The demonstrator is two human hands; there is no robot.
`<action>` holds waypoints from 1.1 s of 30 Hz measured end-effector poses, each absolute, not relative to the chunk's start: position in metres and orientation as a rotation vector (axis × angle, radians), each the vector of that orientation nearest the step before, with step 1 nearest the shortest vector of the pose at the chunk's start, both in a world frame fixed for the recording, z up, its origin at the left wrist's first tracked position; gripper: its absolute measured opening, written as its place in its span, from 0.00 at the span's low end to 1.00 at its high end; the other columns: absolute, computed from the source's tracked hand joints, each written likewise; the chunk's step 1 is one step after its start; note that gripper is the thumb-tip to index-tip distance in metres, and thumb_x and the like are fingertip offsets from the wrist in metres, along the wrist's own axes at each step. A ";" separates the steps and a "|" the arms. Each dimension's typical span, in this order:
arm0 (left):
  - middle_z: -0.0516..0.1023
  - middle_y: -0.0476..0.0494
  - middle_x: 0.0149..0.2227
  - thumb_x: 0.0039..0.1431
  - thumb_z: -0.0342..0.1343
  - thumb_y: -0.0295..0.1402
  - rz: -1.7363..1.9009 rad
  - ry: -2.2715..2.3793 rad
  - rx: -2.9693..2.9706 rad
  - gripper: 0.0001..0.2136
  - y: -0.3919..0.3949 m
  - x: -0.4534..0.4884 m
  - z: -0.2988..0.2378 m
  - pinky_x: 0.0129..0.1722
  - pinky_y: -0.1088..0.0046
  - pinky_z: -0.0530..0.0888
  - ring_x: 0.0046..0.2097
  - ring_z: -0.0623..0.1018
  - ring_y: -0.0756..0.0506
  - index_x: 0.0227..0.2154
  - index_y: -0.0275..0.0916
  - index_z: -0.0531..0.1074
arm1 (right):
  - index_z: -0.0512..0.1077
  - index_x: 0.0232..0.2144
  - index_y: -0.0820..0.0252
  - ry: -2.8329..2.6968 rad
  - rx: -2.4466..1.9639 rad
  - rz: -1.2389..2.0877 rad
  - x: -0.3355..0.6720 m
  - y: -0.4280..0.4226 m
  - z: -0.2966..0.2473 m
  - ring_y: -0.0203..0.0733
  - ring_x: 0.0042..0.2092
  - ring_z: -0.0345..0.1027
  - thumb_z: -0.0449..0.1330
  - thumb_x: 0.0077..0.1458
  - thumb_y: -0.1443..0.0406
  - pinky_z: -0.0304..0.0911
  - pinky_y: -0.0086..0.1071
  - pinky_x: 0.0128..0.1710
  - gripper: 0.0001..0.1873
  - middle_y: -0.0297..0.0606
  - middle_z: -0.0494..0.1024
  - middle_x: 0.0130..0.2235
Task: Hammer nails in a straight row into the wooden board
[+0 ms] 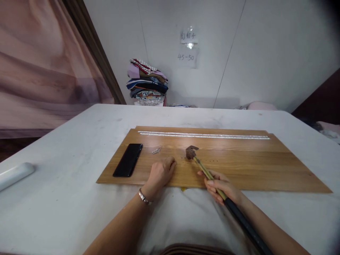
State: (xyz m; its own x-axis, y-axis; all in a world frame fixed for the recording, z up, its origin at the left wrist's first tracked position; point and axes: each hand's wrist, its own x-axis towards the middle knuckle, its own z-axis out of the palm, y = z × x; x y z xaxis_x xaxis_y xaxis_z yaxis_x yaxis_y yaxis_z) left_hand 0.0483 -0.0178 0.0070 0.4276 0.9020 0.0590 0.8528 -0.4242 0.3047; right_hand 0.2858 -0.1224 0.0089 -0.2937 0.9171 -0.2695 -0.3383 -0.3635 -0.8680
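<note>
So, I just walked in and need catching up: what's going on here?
A person's right hand grips a hammer, its head over a wooden board. The left hand is at the board too, left of the hammer's head; whether it holds anything is hidden. Loose nails lie near a phone, and small dark dots line part of the board.

Hammer handle point(234, 209) partly beyond bottom edge

On the wall point(247, 71) right of the clothes stack point(148, 85), the upper paper point(188, 37) carries handwritten 钉钉子; the lower paper point(187, 62), nearer to the stack, carries 45-50.
</note>
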 end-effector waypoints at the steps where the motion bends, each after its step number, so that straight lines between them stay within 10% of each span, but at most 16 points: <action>1: 0.80 0.46 0.38 0.66 0.45 0.36 0.312 1.536 2.454 0.10 -0.018 0.048 0.007 0.38 0.73 0.67 0.41 0.78 0.46 0.37 0.43 0.71 | 0.69 0.50 0.61 -0.888 -0.998 1.788 0.286 -0.123 0.008 0.24 0.12 0.48 0.64 0.49 0.59 0.49 0.19 0.08 0.25 0.22 0.64 0.20; 33: 0.80 0.46 0.38 0.66 0.45 0.35 0.290 1.546 2.458 0.10 -0.018 0.049 0.008 0.38 0.73 0.66 0.41 0.78 0.46 0.37 0.42 0.71 | 0.69 0.51 0.62 -0.910 -0.990 1.796 0.288 -0.123 0.007 0.24 0.12 0.49 0.64 0.50 0.60 0.49 0.19 0.08 0.26 0.23 0.64 0.21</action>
State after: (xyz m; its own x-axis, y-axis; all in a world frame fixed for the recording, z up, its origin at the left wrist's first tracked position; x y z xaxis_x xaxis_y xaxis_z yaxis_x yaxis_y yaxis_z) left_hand 0.0490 -0.0180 0.0083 0.4260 0.9035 0.0481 0.8593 -0.4206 0.2910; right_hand 0.2883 -0.1232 0.0071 -0.3067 0.9167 -0.2562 -0.3356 -0.3560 -0.8721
